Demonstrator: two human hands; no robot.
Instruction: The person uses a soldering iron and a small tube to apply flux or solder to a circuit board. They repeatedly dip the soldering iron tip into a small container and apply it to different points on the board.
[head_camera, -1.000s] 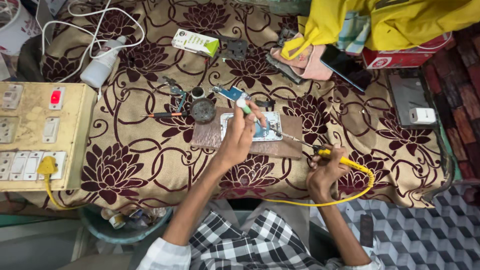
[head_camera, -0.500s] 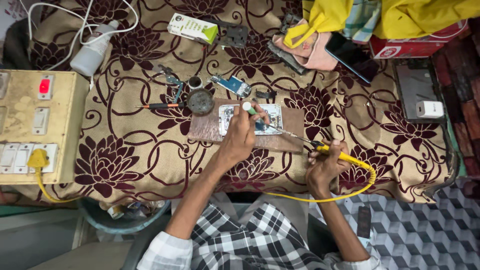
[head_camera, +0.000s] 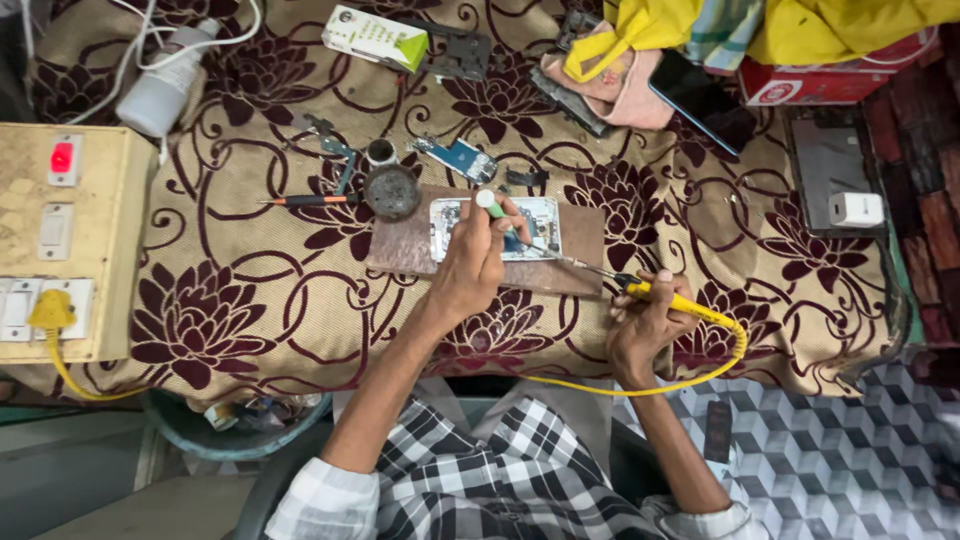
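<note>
A yellow soldering iron (head_camera: 672, 298) is gripped in the right hand (head_camera: 640, 335), tip just right of the left hand's (head_camera: 472, 262) fingers, which are pinched on a green-tipped tool (head_camera: 492, 206) over the opened phone (head_camera: 497, 228) on a brown board (head_camera: 480, 262); fingers could be burned if the tip slips left

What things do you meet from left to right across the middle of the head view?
Switch box → screwdriver → round tin → left hand → soldering iron in right hand → white adapter.
</note>
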